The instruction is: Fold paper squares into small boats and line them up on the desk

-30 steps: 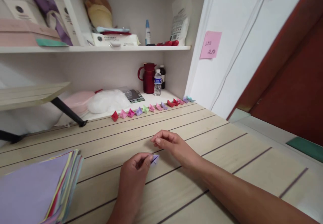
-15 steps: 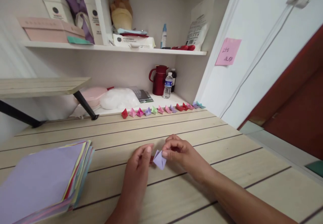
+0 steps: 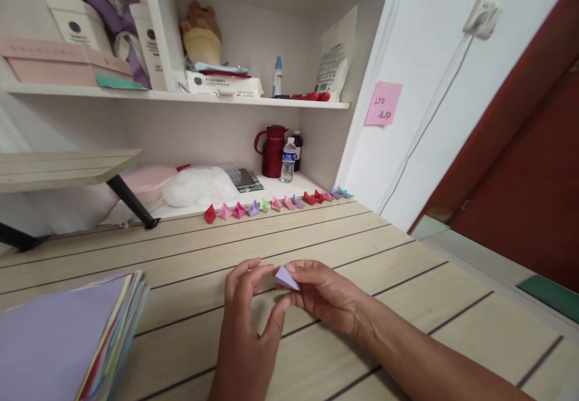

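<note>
Between the thumb and fingers of my right hand [image 3: 328, 292] is a small folded piece of purple paper [image 3: 286, 278], held above the wooden table [image 3: 190, 304]. A bit of red shows at its lower left edge. My left hand [image 3: 253, 316] is just to the left, thumb and fingers spread apart, with the fingertips close to the folded paper. Whether they touch it I cannot tell. Along the far edge of the table stands a row of small folded paper boats [image 3: 239, 210] in red, pink, purple, green and teal.
A stack of coloured paper sheets [image 3: 67, 328] lies at the left. Behind the table, a shelf holds a red jug [image 3: 273, 152], a water bottle [image 3: 288, 161] and a white plastic bag [image 3: 199, 186]. A small raised stand [image 3: 67, 166] is at the far left.
The folded purple paper has been turned, showing a narrower pointed side. My left hand has opened, its thumb moving away from the fingers. The camera view has shifted somewhat to the right.
</note>
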A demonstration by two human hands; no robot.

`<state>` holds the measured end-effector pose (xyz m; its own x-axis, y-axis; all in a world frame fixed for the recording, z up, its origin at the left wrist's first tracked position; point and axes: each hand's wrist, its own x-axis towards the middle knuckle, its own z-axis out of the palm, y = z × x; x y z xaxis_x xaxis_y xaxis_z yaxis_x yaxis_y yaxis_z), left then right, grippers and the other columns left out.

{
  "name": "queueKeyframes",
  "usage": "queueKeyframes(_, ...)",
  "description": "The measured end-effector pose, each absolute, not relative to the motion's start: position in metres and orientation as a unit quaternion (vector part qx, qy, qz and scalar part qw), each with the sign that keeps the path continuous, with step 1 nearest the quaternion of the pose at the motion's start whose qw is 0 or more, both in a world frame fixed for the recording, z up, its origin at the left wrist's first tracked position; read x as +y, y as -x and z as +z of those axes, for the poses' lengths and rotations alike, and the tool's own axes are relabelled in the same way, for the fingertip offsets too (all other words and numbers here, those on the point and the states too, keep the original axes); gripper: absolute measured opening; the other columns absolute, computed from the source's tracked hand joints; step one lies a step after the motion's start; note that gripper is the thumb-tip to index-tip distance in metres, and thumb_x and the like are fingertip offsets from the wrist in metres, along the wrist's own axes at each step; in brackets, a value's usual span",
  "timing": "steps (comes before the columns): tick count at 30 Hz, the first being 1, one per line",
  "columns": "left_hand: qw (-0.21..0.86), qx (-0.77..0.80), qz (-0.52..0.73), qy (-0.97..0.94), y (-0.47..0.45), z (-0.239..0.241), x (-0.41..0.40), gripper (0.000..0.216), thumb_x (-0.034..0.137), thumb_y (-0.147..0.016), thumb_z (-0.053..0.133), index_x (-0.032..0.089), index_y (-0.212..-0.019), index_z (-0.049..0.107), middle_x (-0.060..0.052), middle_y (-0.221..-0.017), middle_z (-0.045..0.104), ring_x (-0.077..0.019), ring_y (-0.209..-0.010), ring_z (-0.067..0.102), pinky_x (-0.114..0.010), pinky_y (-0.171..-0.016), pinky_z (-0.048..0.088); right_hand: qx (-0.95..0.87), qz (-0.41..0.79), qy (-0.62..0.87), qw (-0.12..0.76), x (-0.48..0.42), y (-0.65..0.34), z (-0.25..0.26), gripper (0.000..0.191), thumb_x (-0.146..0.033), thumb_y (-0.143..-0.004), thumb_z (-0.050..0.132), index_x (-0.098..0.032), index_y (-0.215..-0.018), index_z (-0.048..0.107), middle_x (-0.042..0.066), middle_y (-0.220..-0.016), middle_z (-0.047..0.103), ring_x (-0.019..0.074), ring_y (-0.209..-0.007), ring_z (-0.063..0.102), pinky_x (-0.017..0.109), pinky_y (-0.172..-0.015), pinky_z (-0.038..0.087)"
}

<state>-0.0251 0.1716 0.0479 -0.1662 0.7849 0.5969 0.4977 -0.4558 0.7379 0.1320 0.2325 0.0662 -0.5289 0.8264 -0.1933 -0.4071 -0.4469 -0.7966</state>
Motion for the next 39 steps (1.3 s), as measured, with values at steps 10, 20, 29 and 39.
queueKeyframes(10,0.236,0.495,0.545,-0.634,0.027,0.054,0.172,0.021,0.027,-0.085,0.06,0.029,-0.103,0.069,-0.001,-0.098,0.071,-0.0179,-0.09,0.066,-0.033,-0.084,0.053,-0.393,0.783,0.301,0.377,0.23,-0.129,0.066,0.029,-0.033,-0.07,0.086,-0.012,-0.073,0.066,0.005,-0.074,0.069,0.0119,-0.064,0.062,0.025,-0.067,0.052)
queueKeyframes(20,0.485,0.484,0.621,-0.381,0.022,0.051,0.177,0.033,0.037,-0.066,0.078,0.02,-0.094,0.075,-0.003,-0.081,0.075,-0.0177,-0.081,0.069,-0.03,-0.084,0.053,-0.443,0.746,0.307,0.391,0.223,-0.122,0.063,0.043,-0.058,-0.088,0.061,-0.015,-0.087,0.063,0.003,-0.074,0.067,0.0127,-0.061,0.061,0.027,-0.065,0.049)
queueKeyframes(29,0.441,0.559,0.62,-0.33,0.027,0.049,0.176,0.036,0.041,-0.065,0.081,0.021,-0.096,0.077,-0.002,-0.077,0.075,-0.0146,-0.074,0.065,-0.025,-0.074,0.051,-0.696,0.469,0.366,0.401,0.217,-0.129,0.07,0.031,-0.046,-0.093,0.059,-0.024,-0.116,0.059,0.006,-0.115,0.059,0.0211,-0.104,0.057,0.034,-0.088,0.046)
queueKeyframes(39,0.346,0.594,0.607,-0.4,0.024,0.042,0.173,0.031,0.045,-0.072,0.074,0.022,-0.094,0.076,-0.004,-0.09,0.077,-0.0218,-0.089,0.071,-0.03,-0.082,0.054,-0.736,0.404,0.366,0.402,0.213,-0.123,0.061,0.044,-0.025,-0.087,0.066,-0.028,-0.128,0.052,0.007,-0.125,0.051,0.0204,-0.104,0.057,0.034,-0.084,0.051)
